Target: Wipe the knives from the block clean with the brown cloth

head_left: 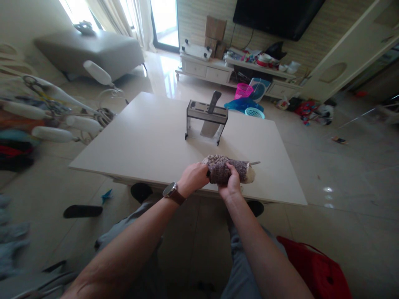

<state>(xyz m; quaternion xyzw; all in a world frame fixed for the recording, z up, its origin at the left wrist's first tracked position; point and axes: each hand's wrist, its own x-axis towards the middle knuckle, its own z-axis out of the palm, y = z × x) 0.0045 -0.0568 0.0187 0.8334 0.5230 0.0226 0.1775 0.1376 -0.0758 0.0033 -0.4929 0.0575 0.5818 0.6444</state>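
A patterned grey-brown cloth bundle (229, 168) lies near the front edge of the white table (149, 141), with a thin metal tip (255, 163) sticking out of its right end. My left hand (193, 177), with a wristwatch on the wrist, is closed at the bundle's left end. My right hand (231, 182) is wrapped over the bundle's middle from the front. Behind them stands a metal knife rack (206, 118) with one cleaver in it, its dark handle pointing up.
Clothes hangers and clutter (52, 116) lie left of the table. A grey sofa (90, 50) is at the back left, and a TV cabinet (218, 70) with baskets is beyond. A red bag (314, 270) is by my right leg. Dark slippers are on the tiled floor.
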